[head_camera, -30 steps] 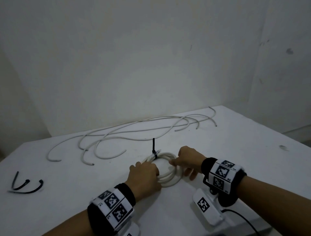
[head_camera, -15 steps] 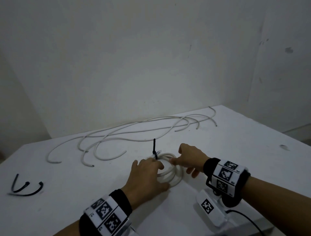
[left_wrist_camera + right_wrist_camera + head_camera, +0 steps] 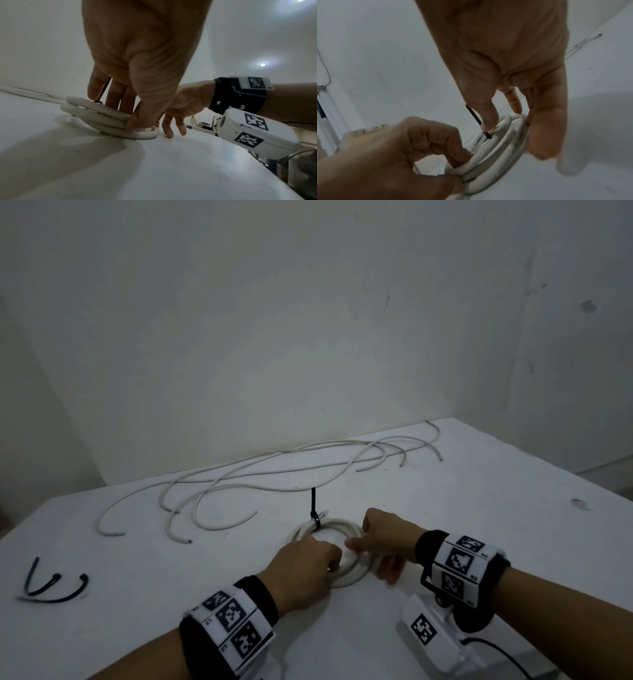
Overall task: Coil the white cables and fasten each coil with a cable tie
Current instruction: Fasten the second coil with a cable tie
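Worktop: white, carries every item listed.

Loose cables: white, uncoiled, well beyond the fingers toward the wall.

Coil: white cable wound in several turns, flat on the worktop, between and under both hands.

Left hand: fingers curled over the near arc of the coil, thumb beneath, pinching the turns together.

Right hand: thumb and fingers close on the right-hand arc; two fingers spread, tips on the worktop just beside it.

Cable tie: black, cinched round the far arc, ahead of the left fingertips, tail upright.

Spare ties: black, well to the left of the left hand.

Step, judged: first coil fastened; hands are settling or about to shift it. Next move likely calls for letting go, setting the coil aside, then drawing one loose cable in to wind it and fetching a spare tie.

Views compared: the head view alone shows the loose cables and spare ties. The left wrist view shows the thumb under the stacked turns. The right wrist view shows the tie's tail beside the right forefinger, which the head view leaves unclear.
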### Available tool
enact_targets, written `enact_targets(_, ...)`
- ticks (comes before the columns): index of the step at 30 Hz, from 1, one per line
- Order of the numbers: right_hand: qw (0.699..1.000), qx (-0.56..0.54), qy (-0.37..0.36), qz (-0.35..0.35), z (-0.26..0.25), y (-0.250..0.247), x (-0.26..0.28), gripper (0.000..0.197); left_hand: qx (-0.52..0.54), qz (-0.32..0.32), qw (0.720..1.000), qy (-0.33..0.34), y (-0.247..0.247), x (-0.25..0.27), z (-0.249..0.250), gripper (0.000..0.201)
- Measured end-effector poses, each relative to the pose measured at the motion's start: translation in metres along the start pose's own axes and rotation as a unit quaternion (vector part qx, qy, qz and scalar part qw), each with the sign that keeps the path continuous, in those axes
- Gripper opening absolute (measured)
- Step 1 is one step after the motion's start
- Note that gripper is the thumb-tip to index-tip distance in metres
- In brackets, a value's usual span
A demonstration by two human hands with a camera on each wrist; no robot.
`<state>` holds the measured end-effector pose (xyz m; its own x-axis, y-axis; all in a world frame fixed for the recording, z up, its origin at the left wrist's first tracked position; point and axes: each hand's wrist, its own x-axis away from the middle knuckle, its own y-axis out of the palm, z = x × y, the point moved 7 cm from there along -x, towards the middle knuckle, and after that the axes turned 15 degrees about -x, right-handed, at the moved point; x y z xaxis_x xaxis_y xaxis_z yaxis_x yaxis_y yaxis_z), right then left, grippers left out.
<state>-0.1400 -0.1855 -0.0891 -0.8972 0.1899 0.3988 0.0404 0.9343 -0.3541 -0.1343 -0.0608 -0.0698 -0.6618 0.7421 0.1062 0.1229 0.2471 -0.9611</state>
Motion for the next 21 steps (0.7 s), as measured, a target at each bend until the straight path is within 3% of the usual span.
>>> enact_targets(3,0.999,-0.002,0.0,-0.039,-0.001,0.001,0.003,0.031,-0.004,-0.01,1.0,0.0,-0.003,-0.001,-0.004,0.011)
enact_targets(6,0.998,-0.012,0.007,-0.064,-0.004,0.001,0.006,0.034,-0.014,-0.027,1.0,-0.005,-0.006,-0.003,-0.009,0.028)
enact_targets(11,0.998,0.058,-0.008,-0.026,-0.017,-0.023,0.001,0.037,0.009,-0.034,0.999,-0.024,-0.009,-0.005,-0.017,0.038)
enact_targets(13,0.997,0.073,-0.027,-0.004,-0.028,-0.035,-0.003,0.03,0.045,-0.003,0.998,-0.035,-0.016,-0.006,-0.02,0.043)
enact_targets(14,0.996,0.074,-0.039,0.009,-0.034,-0.042,-0.007,0.026,0.058,0.019,0.997,-0.044,-0.023,-0.005,-0.023,0.056)
enact_targets(16,0.995,0.071,-0.064,0.033,-0.048,-0.055,-0.015,0.021,0.083,0.093,0.991,-0.056,-0.041,-0.006,-0.031,0.066)
enact_targets(19,0.992,0.07,-0.096,0.047,-0.067,-0.065,-0.036,0.016,0.194,0.208,0.952,-0.116,-0.061,-0.009,-0.065,0.082)
enact_targets(21,0.99,0.079,-0.108,0.04,-0.078,-0.065,-0.055,0.015,0.217,0.244,0.932,-0.155,-0.066,-0.016,-0.094,0.071)
